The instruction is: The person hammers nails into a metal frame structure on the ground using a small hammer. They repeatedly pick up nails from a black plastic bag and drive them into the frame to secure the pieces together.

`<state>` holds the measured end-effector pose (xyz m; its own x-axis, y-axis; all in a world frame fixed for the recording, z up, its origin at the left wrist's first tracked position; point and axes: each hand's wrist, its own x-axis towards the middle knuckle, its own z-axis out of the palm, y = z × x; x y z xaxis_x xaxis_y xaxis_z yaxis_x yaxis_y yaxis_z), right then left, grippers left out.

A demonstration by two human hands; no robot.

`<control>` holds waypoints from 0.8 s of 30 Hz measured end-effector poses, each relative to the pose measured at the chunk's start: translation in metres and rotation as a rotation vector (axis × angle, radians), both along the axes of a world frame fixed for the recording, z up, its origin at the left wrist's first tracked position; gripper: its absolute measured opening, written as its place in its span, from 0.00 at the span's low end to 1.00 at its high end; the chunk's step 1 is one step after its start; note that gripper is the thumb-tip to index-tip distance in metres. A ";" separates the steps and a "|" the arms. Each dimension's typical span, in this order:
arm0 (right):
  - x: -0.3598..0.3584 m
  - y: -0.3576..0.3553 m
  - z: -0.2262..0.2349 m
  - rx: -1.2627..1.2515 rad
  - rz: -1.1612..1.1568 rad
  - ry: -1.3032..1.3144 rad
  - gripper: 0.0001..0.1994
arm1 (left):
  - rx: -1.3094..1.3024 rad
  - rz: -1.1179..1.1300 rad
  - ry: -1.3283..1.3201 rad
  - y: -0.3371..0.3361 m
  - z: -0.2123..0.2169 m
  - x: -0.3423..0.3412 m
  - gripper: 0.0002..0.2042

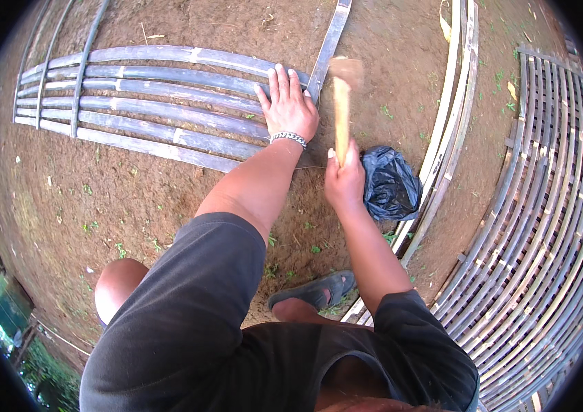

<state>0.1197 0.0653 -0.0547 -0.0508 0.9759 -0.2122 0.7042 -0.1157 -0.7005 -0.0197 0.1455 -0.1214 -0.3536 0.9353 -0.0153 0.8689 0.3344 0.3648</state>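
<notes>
The bag (391, 187) is crinkled, glossy plastic; left of it, the tool handle (341, 123) is smooth wood and the bracelet (289, 138) shiny metal. Beyond these, left of the bag, the slats (157, 105) look like weathered bamboo, faintly glossy. Around the bag, the soil (188, 196) is rough and matt.

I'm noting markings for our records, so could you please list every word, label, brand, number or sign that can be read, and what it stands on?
Long pale strips: small dark marks, possibly lettering, too small and blurred to read.
Black plastic bag: none that I can make out.
Wooden-handled tool in the right hand: none visible, though partly blurred.
Slatted frame under the left hand: none visible.
</notes>
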 end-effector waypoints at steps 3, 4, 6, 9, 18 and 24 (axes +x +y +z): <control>-0.004 -0.002 0.007 0.200 -0.032 0.088 0.26 | 0.012 0.006 -0.003 0.004 0.001 -0.002 0.30; -0.004 -0.001 0.006 0.067 -0.010 0.027 0.26 | 0.006 0.004 -0.004 0.003 0.001 -0.002 0.30; -0.008 0.004 0.009 -0.195 0.032 -0.096 0.27 | -0.001 0.000 -0.006 0.002 0.001 -0.003 0.30; -0.004 -0.009 -0.002 -0.025 0.001 -0.045 0.26 | -0.032 -0.004 -0.001 -0.002 0.002 0.000 0.30; -0.010 -0.016 -0.021 -0.047 -0.013 -0.014 0.26 | -0.024 -0.003 -0.014 0.000 0.002 0.001 0.30; -0.019 -0.026 -0.016 0.084 -0.151 0.028 0.25 | -0.017 -0.009 0.007 0.001 -0.001 -0.001 0.30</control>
<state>0.1011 0.0394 -0.0705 0.0933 0.9871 -0.1305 0.6632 -0.1593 -0.7313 -0.0208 0.1468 -0.1219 -0.3449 0.9382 -0.0287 0.8746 0.3323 0.3531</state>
